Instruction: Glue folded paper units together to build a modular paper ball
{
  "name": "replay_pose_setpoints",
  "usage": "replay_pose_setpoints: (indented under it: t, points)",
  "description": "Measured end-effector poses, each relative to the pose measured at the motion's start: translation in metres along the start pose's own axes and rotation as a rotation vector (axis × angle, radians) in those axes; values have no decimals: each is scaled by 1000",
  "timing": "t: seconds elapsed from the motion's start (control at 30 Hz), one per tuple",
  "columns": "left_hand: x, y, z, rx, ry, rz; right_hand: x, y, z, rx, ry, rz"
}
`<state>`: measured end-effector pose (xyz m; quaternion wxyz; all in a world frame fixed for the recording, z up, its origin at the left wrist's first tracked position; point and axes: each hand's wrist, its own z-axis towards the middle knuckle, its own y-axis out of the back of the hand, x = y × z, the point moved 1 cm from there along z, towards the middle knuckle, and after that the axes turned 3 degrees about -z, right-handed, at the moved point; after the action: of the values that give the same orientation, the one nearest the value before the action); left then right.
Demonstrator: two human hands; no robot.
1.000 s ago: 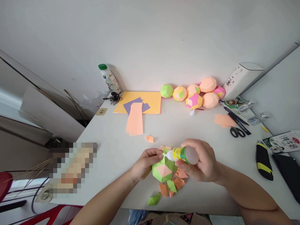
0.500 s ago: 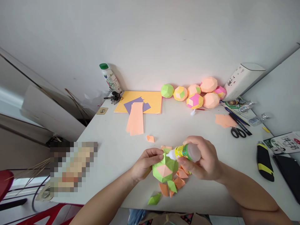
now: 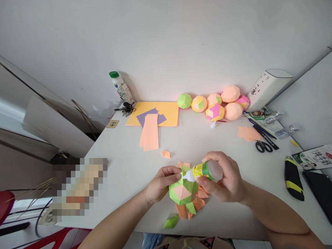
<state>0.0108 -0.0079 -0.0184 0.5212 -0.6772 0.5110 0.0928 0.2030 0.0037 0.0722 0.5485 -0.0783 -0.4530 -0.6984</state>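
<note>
My left hand (image 3: 162,183) pinches the upper left edge of a green and peach faceted paper ball (image 3: 183,193). In my right hand (image 3: 228,180) is a glue bottle (image 3: 203,171) with a yellow and green label, tilted so its white nozzle meets the top of the ball beside my left fingertips. Whether glue is coming out cannot be made out. Under and around the ball lie folded orange paper pieces (image 3: 199,203) and a green folded piece (image 3: 191,208). Another green folded piece (image 3: 171,221) lies nearer the table's front edge.
Finished-looking paper balls (image 3: 232,111) line the wall. Peach paper strips (image 3: 150,133) lie on yellow sheets (image 3: 169,117), near keys and a white bottle (image 3: 121,88). Scissors (image 3: 264,146), pens and a black-yellow case (image 3: 294,178) are at the right. One small peach piece (image 3: 166,154) sits mid-table.
The bottle's nozzle has shifted slightly left and down along the ball's top. My left hand keeps its hold with little movement.
</note>
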Motion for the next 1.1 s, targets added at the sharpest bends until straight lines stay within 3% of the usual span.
replay_pose_setpoints:
  t: [0.33, 0.43, 0.53, 0.6, 0.67, 0.73, 0.97, 1.1]
  points:
    - [0, 1, -1, 16, 0, 4, 2, 1, 0, 19, -77, 120]
    - [0, 2, 0, 27, -13, -18, -6, 5, 1, -84, -198, 238]
    - [-1, 2, -1, 70, -5, -54, -24, 12, 5, -141, -410, 461]
    - [-2, 1, -1, 96, -12, -75, -37, 15, 10, -35, -537, 564]
    - [-3, 1, -1, 123, -36, -92, -49, 15, 14, 152, -633, 555]
    - [-5, 1, 0, 154, -64, -106, -59, 11, 16, 242, -661, 387]
    - [-8, 2, -1, 250, -100, -92, -82, -22, 13, 594, -549, -689]
    - [-7, 1, -3, 306, -96, -76, -92, -30, 10, 714, -537, -793]
